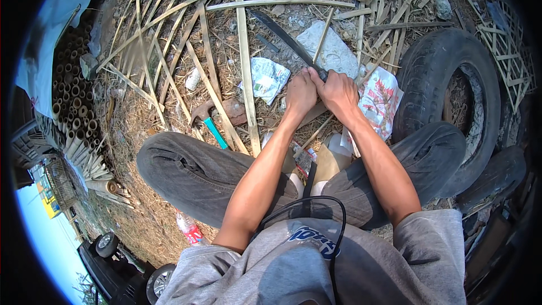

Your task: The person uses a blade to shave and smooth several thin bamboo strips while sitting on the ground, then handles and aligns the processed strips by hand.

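A long dark machete point(285, 38) points away from me and to the left, over the littered ground. My right hand point(340, 93) is closed around its handle. My left hand point(301, 95) is closed too, right beside the right hand at the base of the blade; what its fingers grip is hidden from above. A thin bamboo strip point(323, 35) passes behind the blade just beyond the fingertips. Under the blade's far side lies a pale flat stone point(332, 47). A crumpled printed wrapper point(267, 79) lies left of my left hand, and a red-and-white sheet point(379, 102) right of my right hand.
Bamboo strips point(244, 51) lie scattered ahead and to the left. A hammer point(213, 130) with a teal handle rests near my left knee. A worn tire point(426, 76) leans at the right. Cut bamboo poles point(76, 102) are stacked far left; a plastic bottle point(190, 229) lies lower left.
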A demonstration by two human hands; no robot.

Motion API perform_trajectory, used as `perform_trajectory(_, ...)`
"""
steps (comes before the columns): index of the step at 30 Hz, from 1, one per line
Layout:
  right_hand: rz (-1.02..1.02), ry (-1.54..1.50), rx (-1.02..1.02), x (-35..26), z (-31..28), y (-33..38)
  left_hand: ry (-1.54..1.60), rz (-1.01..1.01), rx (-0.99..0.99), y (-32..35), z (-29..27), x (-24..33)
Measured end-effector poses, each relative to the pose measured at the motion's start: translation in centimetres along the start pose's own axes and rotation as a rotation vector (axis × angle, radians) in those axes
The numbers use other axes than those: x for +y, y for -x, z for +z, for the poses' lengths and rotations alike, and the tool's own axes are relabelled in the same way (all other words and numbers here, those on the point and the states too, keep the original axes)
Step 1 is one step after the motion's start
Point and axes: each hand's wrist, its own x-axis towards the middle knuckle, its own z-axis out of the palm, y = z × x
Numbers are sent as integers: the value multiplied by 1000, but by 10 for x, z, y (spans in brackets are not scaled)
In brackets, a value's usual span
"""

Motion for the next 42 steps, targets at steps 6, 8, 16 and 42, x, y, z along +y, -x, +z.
perform_trajectory(6, -76, 36, 38, -1, 1, -5, 60, -48, -69, -2, -4, 0)
perform_trajectory(8, -69, 43, 34, -3, 0, -7, 21, -30, -58, 0, -4, 3)
perform_trajectory(16, -91, 104, 38, -4, -8, -18, 5, -51, -34, 9, -3, 0)
perform_trajectory(42, -181, -223, 173, -2, -17, -10, 231, -196, -138, 3, -9, -15)
